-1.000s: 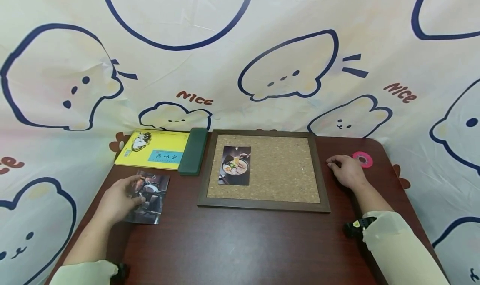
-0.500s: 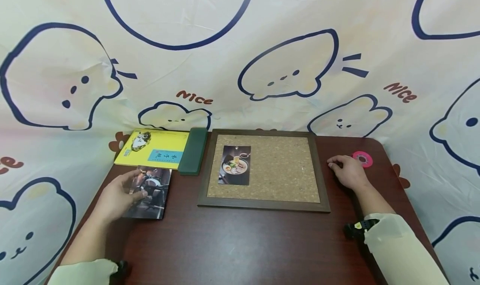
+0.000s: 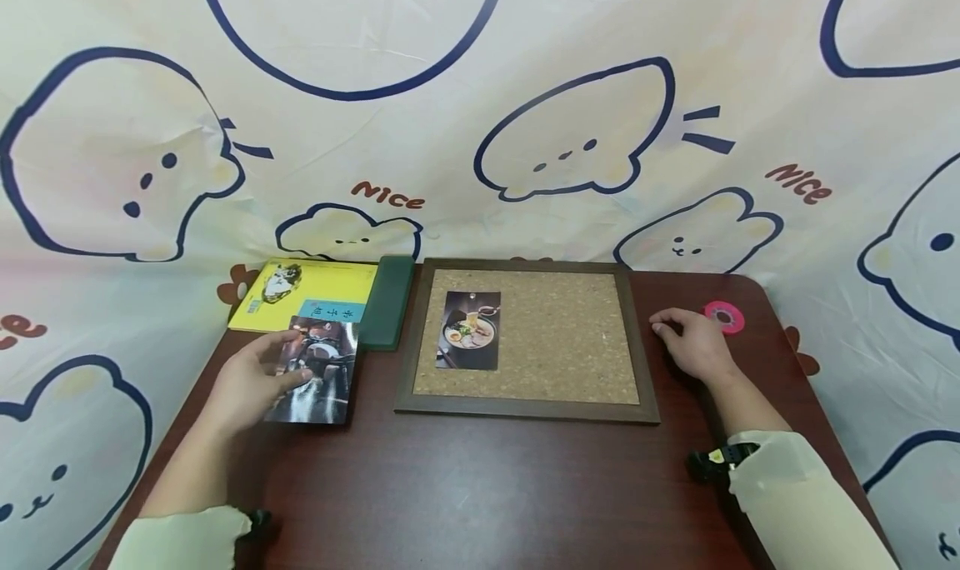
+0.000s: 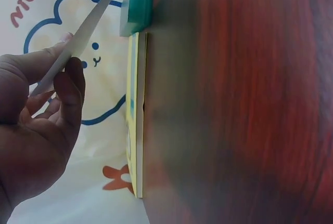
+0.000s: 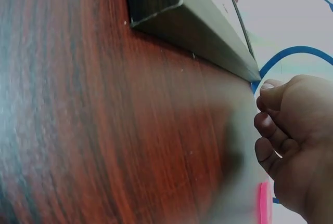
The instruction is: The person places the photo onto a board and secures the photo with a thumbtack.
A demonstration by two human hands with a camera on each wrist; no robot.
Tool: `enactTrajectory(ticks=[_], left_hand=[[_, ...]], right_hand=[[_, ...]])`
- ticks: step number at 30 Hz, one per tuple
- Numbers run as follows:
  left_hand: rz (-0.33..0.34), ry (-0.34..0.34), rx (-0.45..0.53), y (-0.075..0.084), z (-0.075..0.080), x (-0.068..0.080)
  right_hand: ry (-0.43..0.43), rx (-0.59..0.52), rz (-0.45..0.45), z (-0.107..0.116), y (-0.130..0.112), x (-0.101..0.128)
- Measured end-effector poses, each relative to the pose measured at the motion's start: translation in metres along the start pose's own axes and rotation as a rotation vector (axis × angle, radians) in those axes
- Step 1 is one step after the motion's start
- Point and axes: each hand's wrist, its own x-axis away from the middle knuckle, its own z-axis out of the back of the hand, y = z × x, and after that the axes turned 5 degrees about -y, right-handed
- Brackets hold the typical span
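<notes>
My left hand point(image 3: 243, 387) pinches a dark photo print point(image 3: 322, 378) of a street-like scene between thumb and fingers. The left wrist view shows the photo print point(image 4: 78, 42) nearly edge-on, raised off the table and tilted. My right hand point(image 3: 693, 345) is beside the right edge of a framed cork board point(image 3: 566, 337), fingers loosely curled, with nothing visible in them. Close by it lies a pink ring-shaped item point(image 3: 735, 320) with a dark middle, partly covered by the hand. On the board's left part is a photo of a noodle bowl point(image 3: 471, 332).
A yellow book point(image 3: 330, 278) lies at the back left of the brown table point(image 3: 480, 495), partly covered by the held photo. Against it stands a dark green oblong case point(image 3: 392, 303). A patterned cloth point(image 3: 450, 153) hangs behind the table.
My left hand has lifted the dark photo and carried it right and away from me, over the book's front edge. My right hand has barely moved.
</notes>
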Motion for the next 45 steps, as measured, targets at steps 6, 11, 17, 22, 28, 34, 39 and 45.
enactTrajectory(ticks=[6,11,17,22,28,34,39,45], left_hand=[[-0.014,-0.008,0.046,0.008,-0.005,-0.003],[-0.049,0.002,0.056,0.016,-0.011,-0.008],[-0.075,0.002,0.059,0.025,-0.019,-0.014],[-0.095,-0.011,0.085,0.032,-0.026,-0.020],[-0.121,-0.028,0.124,0.041,-0.033,-0.025],[-0.126,-0.030,0.124,0.049,-0.042,-0.029],[-0.134,-0.040,0.129,0.055,-0.050,-0.035],[-0.144,-0.067,0.167,0.064,-0.059,-0.040]], right_hand=[[0.005,-0.007,0.003,0.000,-0.008,0.000],[0.014,-0.012,0.005,0.000,-0.018,0.002],[0.032,-0.017,0.029,-0.002,-0.030,0.002],[0.050,-0.021,0.064,-0.004,-0.036,0.002],[0.056,-0.034,0.082,-0.008,-0.043,0.001],[0.064,-0.047,0.091,-0.011,-0.050,-0.001],[0.045,-0.070,0.089,-0.013,-0.055,-0.001],[0.043,-0.086,0.091,-0.017,-0.059,-0.003]])
